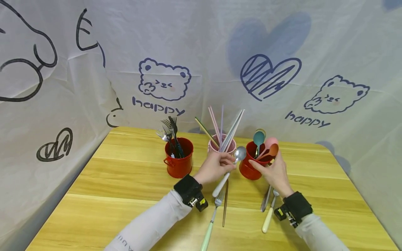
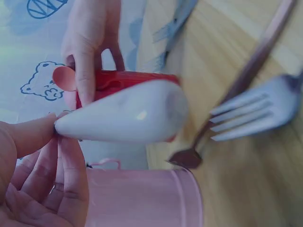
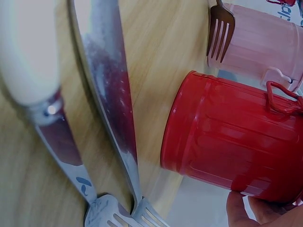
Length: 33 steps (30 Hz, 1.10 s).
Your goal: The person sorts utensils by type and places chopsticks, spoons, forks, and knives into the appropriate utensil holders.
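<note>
My left hand [image 1: 216, 169] pinches a spoon [image 1: 240, 153] by the upper part of its white handle. The metal bowl points up, and the thick handle end [image 2: 156, 111] hangs down toward the table. My right hand [image 1: 276, 174] grips the right red bucket [image 1: 248, 170] at its rim, thumb on the near side. Inside that bucket stand a teal spoon [image 1: 259, 138], an orange spoon [image 1: 273, 150] and a pink spoon [image 1: 270, 142]. Between the hands and behind them is a pink bucket [image 2: 142, 198] with several chopsticks [image 1: 233, 129].
At the left stands another red bucket [image 1: 179, 169] holding several forks [image 1: 170, 127]. A green-handled fork [image 1: 208, 233] and a brown fork [image 1: 225, 207] lie in front of the pink bucket. A silver fork [image 1: 265, 200] and a cream-handled fork [image 1: 268, 219] lie beside my right wrist.
</note>
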### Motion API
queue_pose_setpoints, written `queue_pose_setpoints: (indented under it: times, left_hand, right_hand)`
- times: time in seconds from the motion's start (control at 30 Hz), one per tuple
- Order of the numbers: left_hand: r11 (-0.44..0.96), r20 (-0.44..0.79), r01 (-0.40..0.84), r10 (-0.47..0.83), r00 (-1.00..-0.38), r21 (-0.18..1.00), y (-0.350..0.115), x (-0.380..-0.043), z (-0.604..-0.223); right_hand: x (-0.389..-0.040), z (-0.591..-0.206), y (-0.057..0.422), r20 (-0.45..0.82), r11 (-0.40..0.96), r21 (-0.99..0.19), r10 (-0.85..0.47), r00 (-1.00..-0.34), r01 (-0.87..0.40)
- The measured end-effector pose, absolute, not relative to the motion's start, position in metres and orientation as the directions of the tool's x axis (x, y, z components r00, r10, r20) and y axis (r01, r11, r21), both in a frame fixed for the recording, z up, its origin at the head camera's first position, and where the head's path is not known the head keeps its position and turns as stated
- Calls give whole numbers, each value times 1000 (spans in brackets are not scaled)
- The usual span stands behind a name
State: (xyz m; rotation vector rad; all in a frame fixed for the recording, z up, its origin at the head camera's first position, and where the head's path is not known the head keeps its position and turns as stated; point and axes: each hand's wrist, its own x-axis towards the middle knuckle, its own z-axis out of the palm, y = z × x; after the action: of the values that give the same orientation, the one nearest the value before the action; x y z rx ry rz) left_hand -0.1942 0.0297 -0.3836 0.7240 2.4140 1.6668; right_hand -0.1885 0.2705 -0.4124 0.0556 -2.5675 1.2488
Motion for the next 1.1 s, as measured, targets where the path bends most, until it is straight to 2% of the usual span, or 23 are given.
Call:
queue_pose_setpoints:
  times: [0.37, 0.57, 0.8, 0.97, 1.1]
  left_hand:
    - [287, 225, 330, 343, -912, 899, 56, -210, -349]
    - [209, 334, 387, 251, -909, 898, 71, -218, -327]
    - [239, 453, 480, 161, -877, 844, 87, -225, -314]
    - [252, 473, 502, 169, -865, 827, 96, -228, -318]
    - [328, 447, 504, 237, -862, 799, 101, -229, -327]
  right_hand:
    - [-190, -413, 271, 288, 632, -758, 102, -952, -162]
    - [-190, -411, 270, 286, 619, -768, 105, -952, -162]
    - [-191, -412, 271, 289, 630, -761, 117, -950, -154]
    - [-191, -413, 271, 283, 625, -764, 101, -954, -160]
    - [-191, -414, 271, 286, 626, -762, 100, -953, -163]
